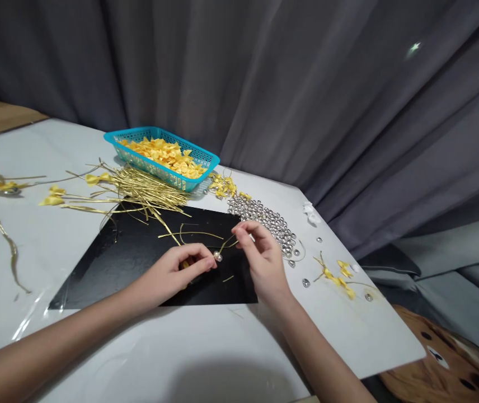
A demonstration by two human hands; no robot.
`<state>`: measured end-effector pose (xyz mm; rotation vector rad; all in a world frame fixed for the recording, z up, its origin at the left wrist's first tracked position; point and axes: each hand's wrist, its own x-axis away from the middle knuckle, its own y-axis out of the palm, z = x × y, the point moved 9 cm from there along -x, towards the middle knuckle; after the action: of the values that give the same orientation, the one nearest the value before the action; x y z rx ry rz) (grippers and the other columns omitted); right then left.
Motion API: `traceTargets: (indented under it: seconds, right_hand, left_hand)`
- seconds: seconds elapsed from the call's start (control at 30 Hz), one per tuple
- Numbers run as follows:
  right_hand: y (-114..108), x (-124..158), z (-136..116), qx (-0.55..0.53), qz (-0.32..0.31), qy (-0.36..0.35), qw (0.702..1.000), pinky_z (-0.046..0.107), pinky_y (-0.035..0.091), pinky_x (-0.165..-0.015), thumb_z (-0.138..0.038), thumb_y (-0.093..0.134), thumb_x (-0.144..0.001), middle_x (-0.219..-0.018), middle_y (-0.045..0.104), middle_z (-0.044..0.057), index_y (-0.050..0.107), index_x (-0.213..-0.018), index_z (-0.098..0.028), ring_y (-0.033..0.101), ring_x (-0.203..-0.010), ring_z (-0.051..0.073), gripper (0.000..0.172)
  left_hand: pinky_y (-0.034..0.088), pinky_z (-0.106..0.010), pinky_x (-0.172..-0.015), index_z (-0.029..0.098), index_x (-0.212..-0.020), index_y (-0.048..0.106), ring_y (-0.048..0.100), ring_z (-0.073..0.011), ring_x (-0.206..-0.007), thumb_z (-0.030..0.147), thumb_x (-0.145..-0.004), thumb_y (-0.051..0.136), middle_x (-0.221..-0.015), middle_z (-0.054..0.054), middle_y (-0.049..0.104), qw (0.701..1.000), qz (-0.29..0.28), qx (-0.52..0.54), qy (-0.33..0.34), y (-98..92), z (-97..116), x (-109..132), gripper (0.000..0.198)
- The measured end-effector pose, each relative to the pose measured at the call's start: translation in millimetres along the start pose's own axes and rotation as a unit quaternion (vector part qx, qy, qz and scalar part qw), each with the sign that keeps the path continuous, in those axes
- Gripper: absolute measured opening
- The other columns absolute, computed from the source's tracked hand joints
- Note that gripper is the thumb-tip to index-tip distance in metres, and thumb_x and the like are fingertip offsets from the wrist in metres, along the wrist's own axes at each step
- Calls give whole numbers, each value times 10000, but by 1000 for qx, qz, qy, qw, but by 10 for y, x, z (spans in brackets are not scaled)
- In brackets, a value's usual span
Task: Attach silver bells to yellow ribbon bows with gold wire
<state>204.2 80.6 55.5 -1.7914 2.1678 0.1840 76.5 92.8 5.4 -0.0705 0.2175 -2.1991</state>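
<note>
My left hand [181,268] is closed in a pinch over the black mat [139,263]. It holds a small silver bell [217,257] and a bit of yellow ribbon at its fingertips. My right hand [260,252] is also pinched, holding a thin gold cord [228,243] that runs down to the bell. Both hands hover just above the mat, fingertips a few centimetres apart. A short gold scrap [228,278] lies on the mat between them.
A blue basket [189,179] of yellow bows stands at the back. A pile of gold cords [139,190] lies left of it, a heap of silver bells [268,221] right. Finished bow pieces [338,275] lie near the right edge, others [2,183] far left. Grey curtain behind.
</note>
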Motion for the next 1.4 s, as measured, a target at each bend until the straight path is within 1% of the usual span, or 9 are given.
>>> traceTargets:
  seconds: [0.17, 0.27, 0.57, 0.8, 0.93, 1.03, 1.13, 1.3, 1.4]
  right_hand:
    - [-26, -110, -175, -91, -22, 2, 996, 180, 420, -415, -375, 534, -881, -760, 664, -19, 444, -864, -227, 517, -482, 68, 173]
    - [0, -185, -199, -111, -44, 18, 993, 169, 438, -388, -372, 546, -874, -657, 621, -49, 443, -872, -229, 508, -447, 66, 177]
    - [-137, -221, 21, -118, -13, 58, 991, 173, 521, -561, -278, 618, -827, -758, 615, -26, 577, -901, -212, 532, -586, 60, 107]
    - [-247, -162, -78, -116, 8, 26, 993, 205, 511, -578, -258, 606, -842, -760, 664, -20, 614, -862, -227, 557, -591, 74, 37]
    - [-164, -107, -50, -53, -4, 24, 998, 248, 503, -727, -267, 596, -855, -734, 679, -18, 616, -858, -225, 626, -729, 104, 47]
    - [-106, -66, 1, -45, -12, 42, 998, 265, 499, -751, -274, 591, -857, -718, 674, -19, 611, -867, -223, 629, -727, 110, 56]
    - [-97, -47, 37, -78, -14, 70, 994, 270, 510, -719, -286, 591, -855, -701, 658, -21, 602, -866, -220, 631, -685, 112, 68]
    - [-83, -48, 87, -98, -20, 93, 991, 239, 495, -613, -296, 603, -845, -702, 640, -25, 595, -874, -212, 609, -589, 92, 89]
    - [-23, -31, 152, -86, -34, 109, 990, 228, 483, -573, -291, 611, -834, -677, 622, -30, 594, -861, -203, 576, -549, 82, 93]
  left_hand:
    - [417, -292, -777, 175, -751, 622, 564, -176, -827, 365, -837, 530, -860, -36, 621, 997, -63, -34, 38, 76, 27, -2, 228]
    - [447, -297, -762, 179, -803, 646, 587, -177, -831, 370, -802, 582, -900, -41, 656, 997, -74, 21, 9, 96, -39, -11, 202]
    - [489, -236, -717, 212, -912, 743, 633, -167, -823, 309, -746, 674, -857, -50, 722, 973, -58, 203, -91, 25, -183, 7, 204]
    - [467, -234, -632, 173, -631, 720, 583, -145, -689, 376, -739, 677, -745, -39, 667, 983, 110, 136, -55, -238, -205, -35, 234]
    - [452, -235, -636, 152, -513, 640, 592, -146, -722, 335, -700, 708, -882, -62, 701, 981, 121, 140, -51, -254, -181, -11, 271]
    - [437, -222, -598, 161, -474, 486, 591, -124, -637, 298, -658, 748, -703, -27, 692, 968, 127, 201, -75, -251, -217, 11, 348]
    - [432, -214, -575, 187, -597, 424, 610, -118, -594, 270, -617, 791, -648, 7, 699, 951, 142, 258, -90, -252, -242, 13, 377]
    - [418, -188, -589, 220, -1015, 554, 628, -111, -683, 298, -680, 769, -772, 14, 744, 947, 160, 263, -90, -285, -271, -3, 405]
    - [425, -202, -627, 209, -1079, 598, 636, -126, -742, 314, -720, 735, -823, -4, 743, 942, 157, 278, -103, -285, -321, -10, 399]
